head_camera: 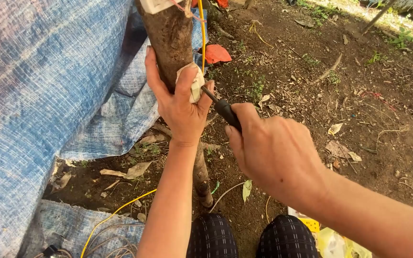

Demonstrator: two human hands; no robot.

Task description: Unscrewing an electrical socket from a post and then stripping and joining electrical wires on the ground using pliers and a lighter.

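post: rough brown wooden post (170, 43) stands just ahead of the left hand (180, 107), fingers wrapped round it
block: small white plastic block (197, 83) sits on the post, right under the left thumb
tool: black-handled screwdriver (223, 109) in the right hand (273, 153), tip touching the block, right of the left fingers
tarp: blue woven plastic tarp (39, 95) left of the left fingers
cable: thin yellow cable (202, 33) runs along the post, beyond the thumb

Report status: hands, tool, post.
Left hand clamps small white block against wooden post. Right hand grips black-handled tool, tip at block. Yellow wire alongside.
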